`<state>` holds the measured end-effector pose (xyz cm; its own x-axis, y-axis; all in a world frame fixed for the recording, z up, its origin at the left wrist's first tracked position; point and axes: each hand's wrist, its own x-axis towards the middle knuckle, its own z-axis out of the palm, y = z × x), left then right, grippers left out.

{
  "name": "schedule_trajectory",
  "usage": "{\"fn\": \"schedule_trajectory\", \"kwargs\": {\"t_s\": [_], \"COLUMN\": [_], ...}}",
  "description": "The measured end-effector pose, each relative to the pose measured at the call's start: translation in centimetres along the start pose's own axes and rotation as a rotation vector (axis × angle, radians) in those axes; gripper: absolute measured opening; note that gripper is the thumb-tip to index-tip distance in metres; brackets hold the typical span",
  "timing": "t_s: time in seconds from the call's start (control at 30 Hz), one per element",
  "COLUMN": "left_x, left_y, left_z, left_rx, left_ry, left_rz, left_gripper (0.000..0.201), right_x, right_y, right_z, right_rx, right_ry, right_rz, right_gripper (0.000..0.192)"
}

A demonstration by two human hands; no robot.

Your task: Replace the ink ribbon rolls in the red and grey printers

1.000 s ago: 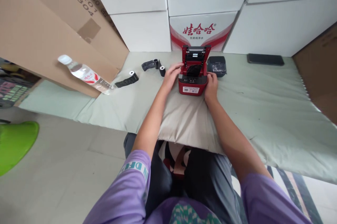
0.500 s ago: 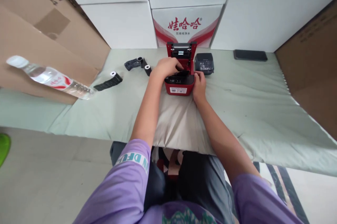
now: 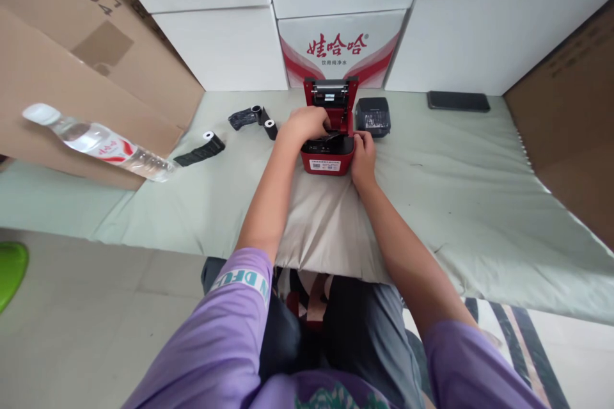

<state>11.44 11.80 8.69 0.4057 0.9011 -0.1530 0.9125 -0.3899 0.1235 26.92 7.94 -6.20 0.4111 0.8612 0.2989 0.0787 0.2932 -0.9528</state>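
Observation:
A small red and black printer point(image 3: 329, 152), its lid point(image 3: 330, 90) raised, stands on the cloth in front of me. My left hand point(image 3: 307, 123) reaches over its opening from the left, fingers bent down inside around something dark that I cannot make out. My right hand point(image 3: 364, 156) grips the printer's right side, thumb and fingers against the casing. Just behind that hand, at the right, sits a small black device point(image 3: 373, 117). Left of the printer lie black paper rolls, one nearer point(image 3: 201, 149) with its strip unrolled and others point(image 3: 266, 121) farther back.
A clear water bottle point(image 3: 105, 143) is at the left by a cardboard box point(image 3: 62, 76). White boxes point(image 3: 336, 44) form a wall behind the cloth-covered surface point(image 3: 460, 204). A black phone point(image 3: 458, 102) lies at the back right, near another brown box point(image 3: 570, 102).
My left hand's fingers have shifted slightly within the printer's opening, and the dark piece under them has changed its angle. My right hand stays on the printer's side. The view has shifted slightly.

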Motion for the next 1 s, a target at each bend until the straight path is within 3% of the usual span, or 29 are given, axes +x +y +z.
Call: {"fn": "schedule_trajectory", "kwargs": {"t_s": [0.2, 0.33, 0.47, 0.7, 0.9, 1.0], "left_x": [1.2, 1.5, -0.2, -4.9, -5.8, -5.4], "left_y": [-1.1, -2.6, -2.5, -0.3, -1.1, -1.7], "left_z": [1.3, 1.6, -0.2, -4.2, -4.7, -4.6], "left_rx": [-0.108, -0.397, -0.557, -0.534, -0.689, -0.727], "left_ry": [0.062, 0.122, 0.131, 0.355, 0.520, 0.554], "left_rz": [0.026, 0.197, 0.260, 0.283, 0.288, 0.246], "left_gripper": [0.036, 0.041, 0.036, 0.044, 0.048, 0.036], "right_x": [-0.1, -0.1, 0.0, -0.1, -0.1, 0.0], "right_y": [-0.1, -0.2, -0.2, 0.1, -0.2, -0.2], "right_z": [0.0, 0.0, -0.1, -0.2, -0.1, -0.2], "right_rx": [-0.006, 0.002, 0.006, 0.043, 0.064, 0.032], "right_ry": [-0.007, -0.003, -0.005, -0.039, -0.014, -0.012], "right_rz": [0.007, 0.009, 0.014, -0.033, 0.023, 0.013], "right_gripper": [0.039, 0.041, 0.042, 0.041, 0.037, 0.035]}}
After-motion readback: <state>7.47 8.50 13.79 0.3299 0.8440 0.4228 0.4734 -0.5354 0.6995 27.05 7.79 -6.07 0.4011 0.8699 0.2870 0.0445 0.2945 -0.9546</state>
